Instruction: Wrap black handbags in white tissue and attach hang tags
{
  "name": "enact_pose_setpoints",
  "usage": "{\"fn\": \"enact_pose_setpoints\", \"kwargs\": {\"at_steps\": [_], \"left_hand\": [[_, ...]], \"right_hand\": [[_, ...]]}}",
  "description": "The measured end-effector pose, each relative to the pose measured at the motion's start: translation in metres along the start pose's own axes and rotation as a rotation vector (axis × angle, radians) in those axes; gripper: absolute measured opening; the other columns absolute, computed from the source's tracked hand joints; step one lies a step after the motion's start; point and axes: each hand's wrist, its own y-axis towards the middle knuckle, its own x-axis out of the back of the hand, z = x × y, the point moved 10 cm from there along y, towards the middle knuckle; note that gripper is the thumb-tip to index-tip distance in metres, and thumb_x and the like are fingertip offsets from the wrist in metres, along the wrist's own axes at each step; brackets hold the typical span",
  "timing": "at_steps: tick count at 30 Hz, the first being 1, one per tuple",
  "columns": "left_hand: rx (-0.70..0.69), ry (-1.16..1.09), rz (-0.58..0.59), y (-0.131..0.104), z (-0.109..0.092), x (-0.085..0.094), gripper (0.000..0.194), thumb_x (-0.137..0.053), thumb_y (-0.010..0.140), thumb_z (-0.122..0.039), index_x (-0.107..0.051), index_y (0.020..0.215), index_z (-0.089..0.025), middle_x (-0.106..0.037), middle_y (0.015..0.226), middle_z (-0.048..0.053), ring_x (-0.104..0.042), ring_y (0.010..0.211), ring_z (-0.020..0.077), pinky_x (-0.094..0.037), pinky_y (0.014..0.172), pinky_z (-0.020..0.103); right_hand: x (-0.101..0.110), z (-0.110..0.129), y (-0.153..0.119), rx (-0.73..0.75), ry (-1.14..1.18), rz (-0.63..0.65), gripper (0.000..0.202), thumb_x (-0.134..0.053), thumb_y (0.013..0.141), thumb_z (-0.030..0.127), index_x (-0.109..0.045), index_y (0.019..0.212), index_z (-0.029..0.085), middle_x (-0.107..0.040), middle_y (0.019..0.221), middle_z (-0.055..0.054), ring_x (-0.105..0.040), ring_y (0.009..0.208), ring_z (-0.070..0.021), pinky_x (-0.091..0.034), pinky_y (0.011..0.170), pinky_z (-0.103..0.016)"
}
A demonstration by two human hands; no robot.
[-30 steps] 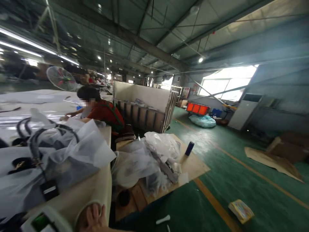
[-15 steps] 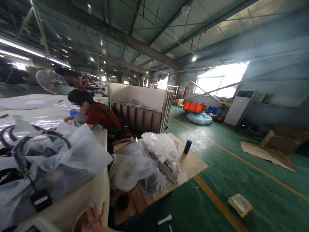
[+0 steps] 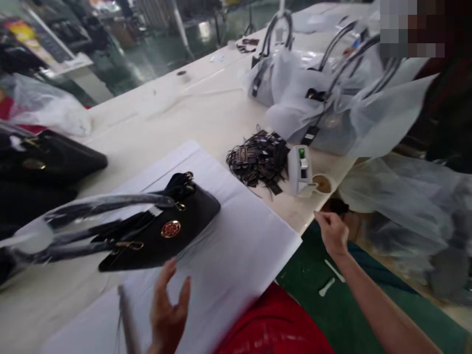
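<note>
A black handbag (image 3: 199, 209) with a round gold emblem lies on a sheet of white paper (image 3: 236, 246), its handles wrapped in clear film. My left hand (image 3: 167, 307) is just in front of the bag, thumb and fingers apart, holding nothing visible. Beyond the table's right edge is my right hand (image 3: 334, 233), fingers closed; whatever they may hold is too small to make out. Nearest to it are a round cup-like container (image 3: 322, 184) and a white dispenser (image 3: 298, 169). A heap of black hang tags (image 3: 258, 160) lies beside the dispenser.
Several handbags in translucent wrapping (image 3: 335, 125) stand at the back right. More black bags (image 3: 70, 160) sit at the left, near a clear plastic bag (image 3: 51, 105). Plastic sheeting (image 3: 413, 206) is piled right of the table. A person (image 3: 442, 83) is at the upper right.
My view has swung left and down from the hall to the table. The hand seen earlier with spread fingers at the table edge, apparently my right, is now closed. My left hand has come into view.
</note>
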Motion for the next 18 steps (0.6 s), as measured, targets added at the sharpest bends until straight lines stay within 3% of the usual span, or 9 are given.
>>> {"fn": "enact_pose_setpoints", "kwargs": {"at_steps": [2,4,6,8,11,14,18], "left_hand": [[-0.118,0.18,0.13,-0.045,0.01,-0.022,0.053,-0.054,0.084,-0.023,-0.037,0.134,-0.027,-0.054,0.126,0.009,-0.052,0.115,0.0244,-0.046,0.094,0.04],[-0.23,0.31,0.331,-0.088,0.022,-0.061,0.054,-0.046,0.087,-0.021,-0.031,0.139,-0.025,-0.051,0.13,0.011,-0.047,0.121,0.0253,-0.047,0.094,0.04],[-0.246,0.381,0.461,-0.121,0.04,-0.087,0.055,-0.044,0.087,-0.021,-0.029,0.14,-0.023,-0.048,0.134,0.013,-0.043,0.125,0.027,-0.047,0.095,0.042],[-0.205,0.429,0.521,-0.141,0.06,-0.097,0.057,-0.044,0.086,-0.022,-0.027,0.14,-0.02,-0.045,0.137,0.014,-0.039,0.128,0.028,-0.045,0.097,0.044],[-0.134,0.447,0.516,-0.151,0.08,-0.089,0.057,-0.043,0.087,-0.024,-0.025,0.141,-0.016,-0.044,0.137,0.016,-0.037,0.129,0.0267,-0.044,0.099,0.043],[-0.104,0.463,0.439,-0.149,0.084,-0.072,0.054,-0.04,0.089,-0.025,-0.026,0.14,-0.016,-0.047,0.134,0.017,-0.041,0.127,0.0266,-0.045,0.097,0.043],[-0.097,0.458,0.398,-0.148,0.074,-0.06,0.052,-0.041,0.09,-0.027,-0.029,0.139,-0.017,-0.05,0.13,0.017,-0.043,0.125,0.0271,-0.044,0.097,0.044]], "right_hand": [[-0.045,0.009,-0.058,0.148,-0.027,0.252,0.052,-0.04,0.083,0.062,-0.058,0.063,0.017,-0.059,0.059,-0.003,-0.053,0.055,-0.0137,-0.043,0.056,-0.026],[-0.088,0.036,-0.133,0.418,-0.084,0.549,0.05,-0.038,0.087,0.056,-0.057,0.059,0.018,-0.057,0.057,-0.003,-0.051,0.054,-0.0123,-0.041,0.057,-0.025],[-0.116,0.073,-0.209,0.78,-0.073,0.765,0.041,-0.039,0.09,0.046,-0.063,0.071,0.019,-0.064,0.071,-0.006,-0.057,0.07,-0.0154,-0.044,0.069,-0.027],[-0.131,0.1,-0.264,1.056,-0.058,0.881,0.029,-0.044,0.089,0.042,-0.064,0.099,0.022,-0.065,0.101,-0.009,-0.057,0.096,-0.0204,-0.042,0.085,-0.035],[-0.149,0.113,-0.294,1.211,-0.121,0.945,0.046,-0.051,0.084,0.048,-0.051,0.125,0.026,-0.054,0.127,-0.011,-0.047,0.116,-0.0263,-0.034,0.096,-0.044],[-0.159,0.111,-0.297,1.277,-0.169,0.98,0.054,-0.053,0.083,0.05,-0.047,0.13,0.024,-0.053,0.129,-0.012,-0.045,0.117,-0.0273,-0.032,0.098,-0.046],[-0.164,0.117,-0.292,1.293,-0.2,1.012,0.054,-0.052,0.084,0.046,-0.044,0.132,0.022,-0.054,0.126,-0.012,-0.046,0.114,-0.0266,-0.033,0.096,-0.043]]}}
